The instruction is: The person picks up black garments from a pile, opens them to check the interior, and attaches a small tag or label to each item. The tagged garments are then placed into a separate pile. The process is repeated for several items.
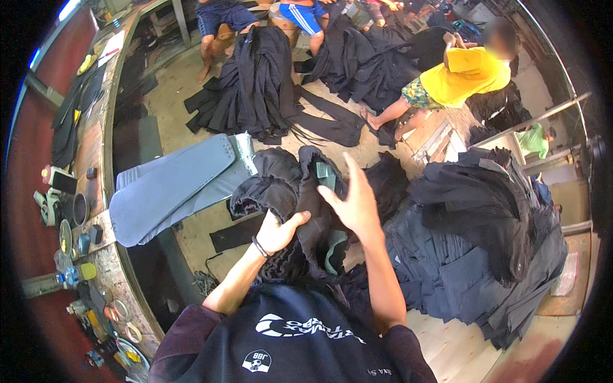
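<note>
Workshop floor (171, 102) holds heaped cloth (255, 83): dark stack (472, 249) already piled, black garment (316, 236) still bunched, unstacked by right end of grey board (172, 188), left hand (276, 232) clutching it, right hand (354, 203) spread, contact unclear.

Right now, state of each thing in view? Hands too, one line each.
Left hand: closed on the held cloth.
Right hand: open, fingers spread; contact with the cloth unclear.
Held cloth: black, bunched up, unfolded.
Padded board: grey, cloth-covered, rounded end to the left.
Right-hand pile: dark pieces stacked in loose, uneven layers.
Floor heap: black, rumpled, ends spread on the floor.
</note>
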Demonstrator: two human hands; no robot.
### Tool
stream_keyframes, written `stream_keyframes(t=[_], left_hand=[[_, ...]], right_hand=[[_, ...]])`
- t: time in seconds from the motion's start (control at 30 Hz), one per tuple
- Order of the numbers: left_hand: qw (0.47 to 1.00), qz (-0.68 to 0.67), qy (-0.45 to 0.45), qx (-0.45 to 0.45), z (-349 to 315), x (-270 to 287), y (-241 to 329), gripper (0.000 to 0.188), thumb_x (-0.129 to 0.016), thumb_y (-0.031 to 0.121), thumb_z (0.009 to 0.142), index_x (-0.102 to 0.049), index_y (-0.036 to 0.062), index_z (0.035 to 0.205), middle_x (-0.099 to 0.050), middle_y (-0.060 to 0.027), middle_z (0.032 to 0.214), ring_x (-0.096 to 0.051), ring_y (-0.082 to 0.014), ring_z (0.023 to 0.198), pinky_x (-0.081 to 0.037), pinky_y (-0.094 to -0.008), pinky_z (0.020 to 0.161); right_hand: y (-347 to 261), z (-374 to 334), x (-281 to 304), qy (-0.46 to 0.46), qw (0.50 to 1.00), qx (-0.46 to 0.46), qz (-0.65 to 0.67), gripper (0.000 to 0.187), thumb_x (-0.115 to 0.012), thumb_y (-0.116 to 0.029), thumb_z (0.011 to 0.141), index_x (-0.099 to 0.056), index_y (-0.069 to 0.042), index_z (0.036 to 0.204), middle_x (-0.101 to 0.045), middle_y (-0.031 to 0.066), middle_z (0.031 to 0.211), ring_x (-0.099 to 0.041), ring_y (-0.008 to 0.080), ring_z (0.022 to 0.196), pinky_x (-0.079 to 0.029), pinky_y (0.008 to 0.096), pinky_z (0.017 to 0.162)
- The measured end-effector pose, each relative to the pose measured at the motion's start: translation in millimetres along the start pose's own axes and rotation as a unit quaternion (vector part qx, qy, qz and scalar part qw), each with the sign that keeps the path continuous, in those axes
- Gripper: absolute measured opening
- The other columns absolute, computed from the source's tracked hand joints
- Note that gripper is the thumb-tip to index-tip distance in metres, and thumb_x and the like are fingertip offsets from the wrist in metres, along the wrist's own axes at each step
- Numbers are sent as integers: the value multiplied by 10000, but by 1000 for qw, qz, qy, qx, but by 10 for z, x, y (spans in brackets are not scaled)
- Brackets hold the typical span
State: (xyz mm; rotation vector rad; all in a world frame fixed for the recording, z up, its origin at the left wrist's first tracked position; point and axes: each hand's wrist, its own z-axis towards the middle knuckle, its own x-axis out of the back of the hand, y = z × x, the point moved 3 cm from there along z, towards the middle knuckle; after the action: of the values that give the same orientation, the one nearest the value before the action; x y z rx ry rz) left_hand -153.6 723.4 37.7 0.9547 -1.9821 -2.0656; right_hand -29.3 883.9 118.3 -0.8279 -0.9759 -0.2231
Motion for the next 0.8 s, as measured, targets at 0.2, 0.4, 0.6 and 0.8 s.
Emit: stream_keyframes(t=[0.2, 0.4, 0.6, 0.8], left_hand=[[999, -18, -27, -22, 142, -92, -53, 712, -767, 25, 909, -449, 5, 1545, -542, -108, 1537, -459, -216, 1446, -340, -356, 1215], [1000, -9, -20, -4, 140, -53, -103, 719, -771, 23, 904, -449, 6, 1546, -541, -109, 1540, -462, -214, 1445, -338, -355, 1219], [999, -30, -11, -8, 110, -53, -96, 727, -772, 17, 899, -447, 7, 1549, -542, -107, 1542, -468, -214, 1442, -344, -360, 1218], [998, -51, -31, 25, 77, -68, -42, 649, -764, 14, 905, -505, 10, 1500, -597, -85, 1470, -526, -197, 1367, -398, -359, 1167]], right_hand=[[73, 262, -216, -115, 980, -139, 84, 434, -568, -21, 938, -490, 4, 1364, -708, 336, 1112, -689, 515, 1045, -545, 505, 887], [227, 19, -255, -126, 990, -55, 0, 498, -617, -16, 925, -431, -13, 1388, -695, 334, 1106, -686, 505, 1055, -543, 526, 866], [371, 29, -118, 65, 995, -60, -38, 319, -725, -16, 897, -572, -15, 1177, -729, 220, 872, -744, 374, 756, -551, 444, 679], [460, -45, -141, -121, 967, -85, 208, 427, -664, -326, 1037, -600, 55, 855, -538, 158, 633, -521, 167, 609, -439, 377, 598]])
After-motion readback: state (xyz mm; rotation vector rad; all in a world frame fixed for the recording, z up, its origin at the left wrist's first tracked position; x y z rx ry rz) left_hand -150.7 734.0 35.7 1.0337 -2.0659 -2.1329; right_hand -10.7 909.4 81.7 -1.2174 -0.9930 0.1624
